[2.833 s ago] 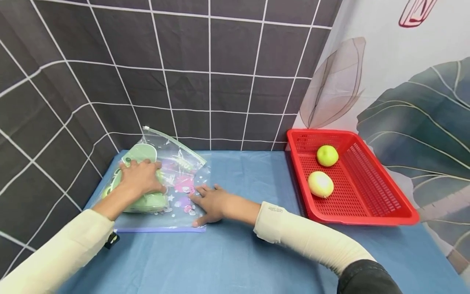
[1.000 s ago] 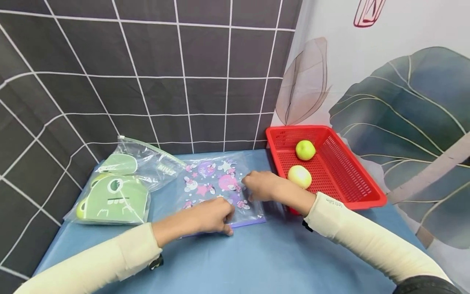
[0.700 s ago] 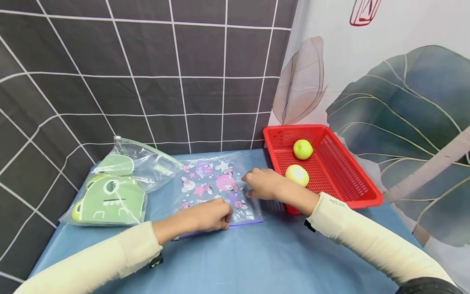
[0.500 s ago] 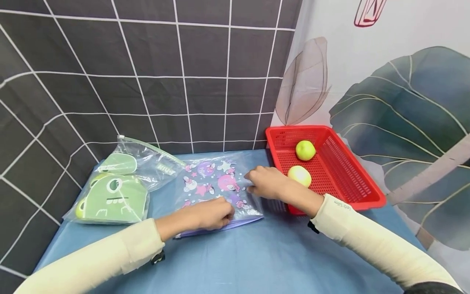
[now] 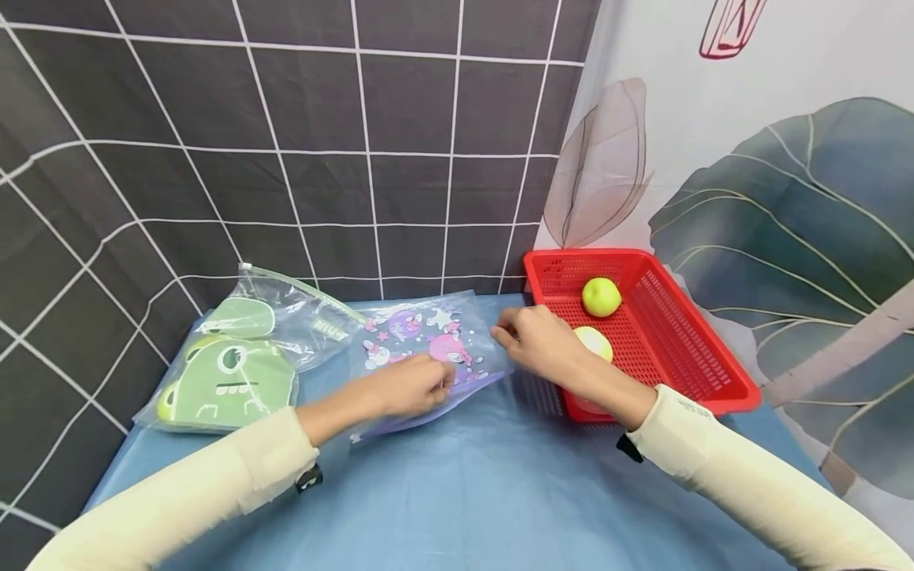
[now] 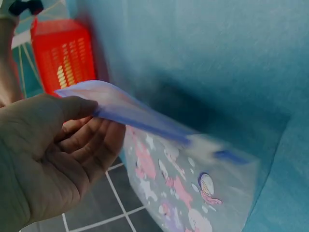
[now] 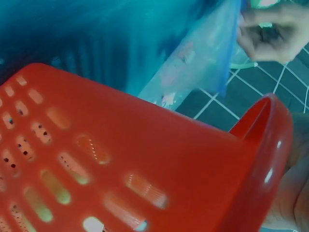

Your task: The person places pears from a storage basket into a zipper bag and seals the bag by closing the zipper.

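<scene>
In the head view my left hand point(image 5: 407, 386) pinches the purple top edge of a clear zip bag point(image 5: 400, 325) printed with pink and purple figures. The left wrist view shows thumb and fingers on that purple zip strip point(image 6: 140, 121), the bag's mouth lifted off the cloth and slightly parted. My right hand point(image 5: 539, 341) hovers beside the left rim of the red basket point(image 5: 721, 388), fingers loosely bent with nothing seen in them; the right wrist view mostly hides it behind the rim. Inside the basket are a green apple point(image 5: 601, 296) and a pale yellow round fruit point(image 5: 596, 342), partly covered by the right hand.
At the left lies a filled zip bag point(image 5: 232, 381) with a green monster print, yellow-green shapes showing inside. Blue cloth point(image 5: 457, 500) covers the table. A dark gridded backdrop point(image 5: 407, 190) stands behind, and a leaf-patterned one point(image 5: 800, 206) stands at the right.
Both hands have left the monster-print bag's area for the pink-printed one. Most recently the left hand raised that bag's purple edge, while the right hand came off it and moved towards the basket.
</scene>
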The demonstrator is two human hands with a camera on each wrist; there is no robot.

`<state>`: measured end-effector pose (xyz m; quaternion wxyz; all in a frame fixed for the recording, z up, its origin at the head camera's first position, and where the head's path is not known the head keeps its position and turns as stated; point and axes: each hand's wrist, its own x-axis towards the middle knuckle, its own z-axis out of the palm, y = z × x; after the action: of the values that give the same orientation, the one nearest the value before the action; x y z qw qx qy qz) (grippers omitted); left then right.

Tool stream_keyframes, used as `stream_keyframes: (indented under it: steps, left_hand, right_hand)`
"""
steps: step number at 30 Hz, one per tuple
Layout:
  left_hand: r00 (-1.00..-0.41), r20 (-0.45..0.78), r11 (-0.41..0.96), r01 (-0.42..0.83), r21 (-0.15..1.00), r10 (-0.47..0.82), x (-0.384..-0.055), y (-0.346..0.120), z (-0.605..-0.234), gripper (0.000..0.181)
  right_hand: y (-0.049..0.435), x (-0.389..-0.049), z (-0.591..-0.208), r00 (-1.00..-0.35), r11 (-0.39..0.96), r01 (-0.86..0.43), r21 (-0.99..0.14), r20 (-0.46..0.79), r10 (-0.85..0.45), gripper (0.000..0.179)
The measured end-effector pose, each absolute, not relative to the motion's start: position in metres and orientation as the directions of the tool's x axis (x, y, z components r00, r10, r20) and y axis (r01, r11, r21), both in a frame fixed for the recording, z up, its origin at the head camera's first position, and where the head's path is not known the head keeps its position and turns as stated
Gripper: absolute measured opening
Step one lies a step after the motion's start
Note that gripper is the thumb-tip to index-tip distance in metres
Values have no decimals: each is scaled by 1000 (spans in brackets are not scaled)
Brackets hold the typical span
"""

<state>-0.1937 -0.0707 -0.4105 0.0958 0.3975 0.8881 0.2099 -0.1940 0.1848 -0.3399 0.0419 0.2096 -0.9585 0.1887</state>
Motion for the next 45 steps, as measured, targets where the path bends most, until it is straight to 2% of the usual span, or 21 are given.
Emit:
stream_keyframes:
  steps: [2, 7, 11, 16, 22, 28, 34, 39, 45]
  left_hand:
    - [-689, -28, 613, 625, 483, 724, -188, -69, -385, 9]
    - [-767, -20, 653, 532, 539, 641, -198, -70, -369, 9]
    - [-833, -25, 686, 437, 582, 553, -203, -69, -361, 9]
    - [-874, -29, 676, 354, 647, 485, -206, -68, -352, 6]
    - [-895, -15, 657, 316, 685, 445, -205, -63, -337, 6]
    - [-912, 24, 660, 315, 682, 410, -203, -61, -321, 10]
    - [-936, 72, 663, 296, 688, 344, -202, -63, -309, 16]
    - [-947, 56, 680, 268, 683, 317, -202, -62, -299, 10]
    - [-952, 28, 680, 239, 693, 306, -202, -59, -289, 11]
  right_hand:
    - [187, -192, -340, -912, 842, -408, -353, 192, -362, 25]
    - [191, -185, -338, -923, 827, -384, -411, 208, -325, 40]
    - [187, -176, -336, -933, 792, -355, -496, 142, -329, 44]
    - [177, -173, -336, -937, 761, -298, -576, 26, -348, 49]
    - [165, -179, -339, -938, 720, -240, -651, -37, -346, 53]
    - [157, -183, -334, -942, 657, -182, -732, -62, -330, 38]
    - [154, -186, -325, -945, 636, -170, -753, -59, -323, 30]
    - [151, -190, -316, -946, 610, -139, -780, -77, -314, 28]
    - [147, -193, -307, -948, 573, -134, -809, -64, -313, 30]
